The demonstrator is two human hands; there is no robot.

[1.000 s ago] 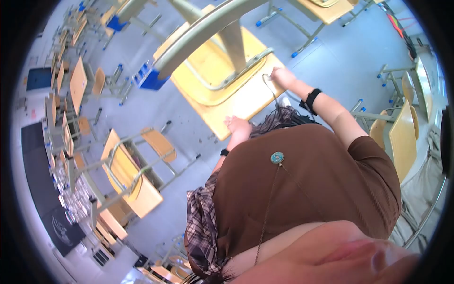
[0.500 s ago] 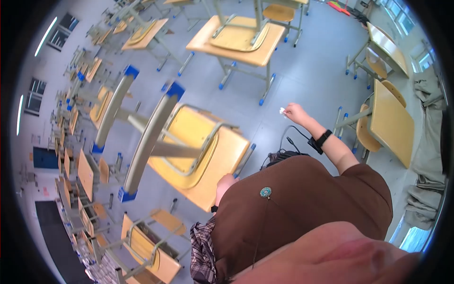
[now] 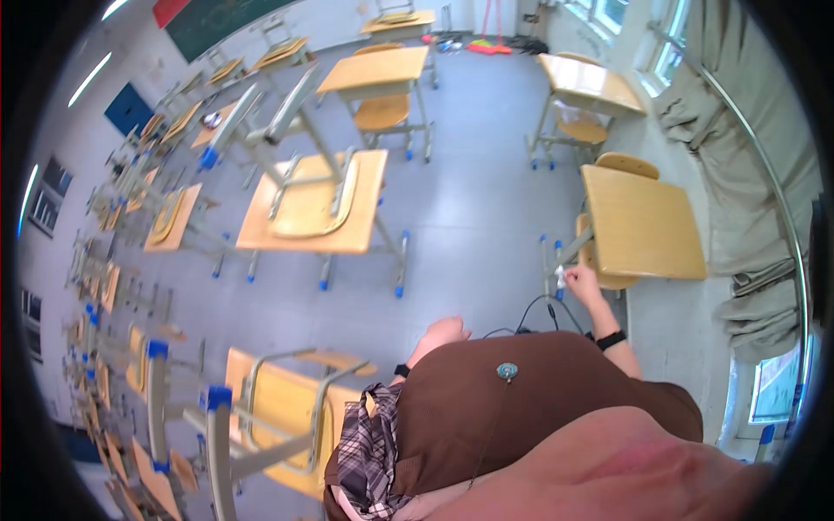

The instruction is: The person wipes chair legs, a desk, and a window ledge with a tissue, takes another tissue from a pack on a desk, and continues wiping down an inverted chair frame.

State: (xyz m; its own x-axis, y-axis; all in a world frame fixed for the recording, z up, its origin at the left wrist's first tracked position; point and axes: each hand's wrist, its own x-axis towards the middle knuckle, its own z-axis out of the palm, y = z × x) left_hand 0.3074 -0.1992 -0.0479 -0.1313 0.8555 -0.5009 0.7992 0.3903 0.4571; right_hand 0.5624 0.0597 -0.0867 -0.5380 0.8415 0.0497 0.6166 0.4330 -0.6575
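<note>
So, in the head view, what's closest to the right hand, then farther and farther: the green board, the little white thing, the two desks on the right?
From the right hand:
1. Little white thing: at its fingertips.
2. Nearer desk: just ahead, on the right.
3. Shiny desk: farther ahead, near the windows.
4. Green board: far wall, ahead-left.

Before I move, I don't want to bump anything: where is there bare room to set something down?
The floor is bare between the chair-topped desk and the window-side desk nearest your right hand; that window-side desk's top looks bare too. Your left is crowded with upturned chairs.
</note>
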